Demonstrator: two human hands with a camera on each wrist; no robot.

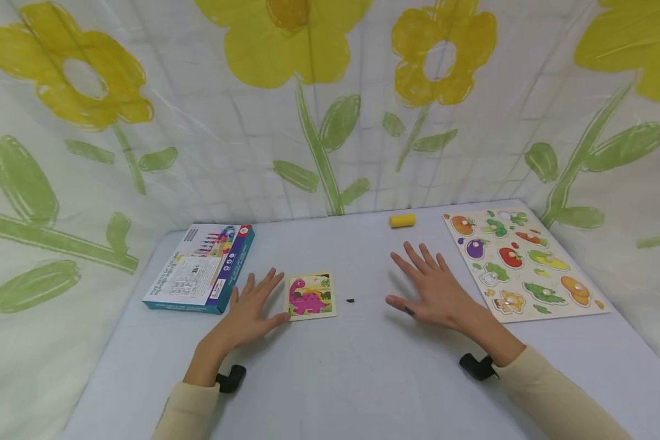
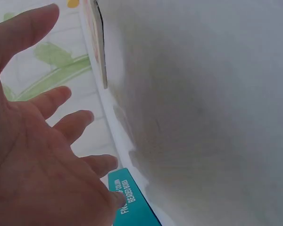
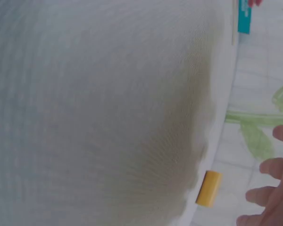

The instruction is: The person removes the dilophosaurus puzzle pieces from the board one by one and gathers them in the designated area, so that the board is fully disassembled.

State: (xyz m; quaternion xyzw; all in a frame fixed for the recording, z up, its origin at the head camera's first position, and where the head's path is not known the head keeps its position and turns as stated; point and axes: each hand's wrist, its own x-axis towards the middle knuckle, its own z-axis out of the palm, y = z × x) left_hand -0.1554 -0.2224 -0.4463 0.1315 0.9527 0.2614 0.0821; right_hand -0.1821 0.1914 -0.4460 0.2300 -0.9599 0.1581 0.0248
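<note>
My left hand (image 1: pixel 249 313) hovers palm down with fingers spread, between a teal-edged box (image 1: pixel 189 275) and a small square dinosaur puzzle (image 1: pixel 311 296). In the head view its thumb tip overlaps the puzzle's lower left corner. The pink dinosaur picture lies flat on the table. My right hand (image 1: pixel 436 290) is held with fingers spread too, holding nothing, left of a vegetable peg board (image 1: pixel 519 263). Beyond its fingertips a yellow cylinder (image 1: pixel 402 221) lies on its side. The left wrist view shows the box's teal side (image 2: pixel 134 200) past the little finger.
A tiny dark piece (image 1: pixel 350 300) lies on the white table (image 1: pixel 330 379) just right of the puzzle. Behind the table's back edge hangs a curtain (image 1: pixel 209 153) printed with yellow flowers. The peg board takes up the right side, the box the left.
</note>
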